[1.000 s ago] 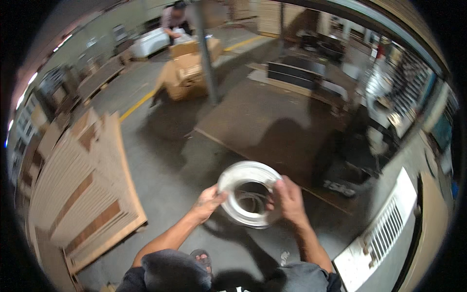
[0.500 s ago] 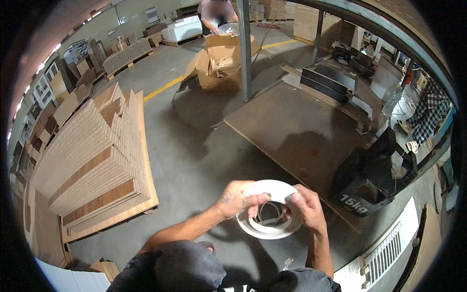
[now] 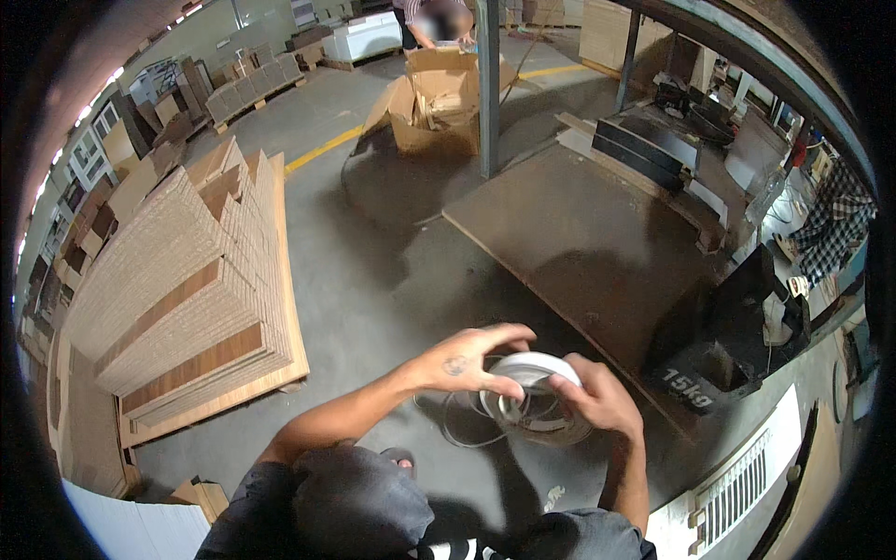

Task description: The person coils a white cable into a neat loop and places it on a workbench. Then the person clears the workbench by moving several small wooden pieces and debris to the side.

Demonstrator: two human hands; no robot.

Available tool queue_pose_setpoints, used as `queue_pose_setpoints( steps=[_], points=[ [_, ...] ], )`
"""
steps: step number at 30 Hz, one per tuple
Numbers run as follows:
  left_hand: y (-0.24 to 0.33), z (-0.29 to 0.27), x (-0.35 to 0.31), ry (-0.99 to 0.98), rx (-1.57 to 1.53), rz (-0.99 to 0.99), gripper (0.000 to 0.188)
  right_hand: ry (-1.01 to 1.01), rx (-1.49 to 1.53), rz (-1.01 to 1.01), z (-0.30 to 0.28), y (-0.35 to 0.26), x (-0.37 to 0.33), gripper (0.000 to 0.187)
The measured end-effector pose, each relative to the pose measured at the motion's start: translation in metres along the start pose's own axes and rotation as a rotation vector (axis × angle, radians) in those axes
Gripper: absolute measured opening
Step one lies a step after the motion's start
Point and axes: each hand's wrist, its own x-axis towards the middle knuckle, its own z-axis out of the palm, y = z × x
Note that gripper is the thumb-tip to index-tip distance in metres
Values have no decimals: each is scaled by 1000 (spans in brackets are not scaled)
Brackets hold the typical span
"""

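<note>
A roll of white strip [image 3: 541, 367] hangs tilted in front of me, above the floor, between my hands. On its right side my right hand [image 3: 597, 397] grips the rim, thumb on top; the other fingers are mostly hidden behind it. Loose, thin loops of the strip [image 3: 455, 431] spread out to the left and below the roll. At its left edge is my left hand [image 3: 476, 364], thumb and fingers spread apart around the edge. The thumb tip lies at the ring's opening, and I cannot tell whether it presses on the strip.
Stacked wood-grain boards [image 3: 187, 308] lie on a pallet at left. Ahead stands an open cardboard box [image 3: 439, 126] beside a metal post [image 3: 488, 93], with another person behind. A low brown board [image 3: 569, 233] and a black box [image 3: 719, 364] are at right.
My left hand has loosened from the roll and spread its fingers. The roll has tilted and shifted slightly right, with loose loops now showing at its left. My right hand still grips it.
</note>
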Motion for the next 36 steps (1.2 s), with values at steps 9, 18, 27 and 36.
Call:
queue_pose_setpoints(
  steps=[9, 18, 27, 36],
  points=[
    [8, 35, -8, 18, -490, -292, 25, -106, 420, -8, 22, 2, 0, 35],
    [-3, 29, -14, 471, -1023, 88, 23, 284, 772, -259, 34, 4, 7, 46],
    [-15, 25, -17, 508, -1058, 116, 33, 465, 804, -222, 43, -5, 17, 54],
    [-16, 33, -7, 516, -1003, 26, 30, 493, 890, -87, 43, 16, 7, 44]
  ],
)
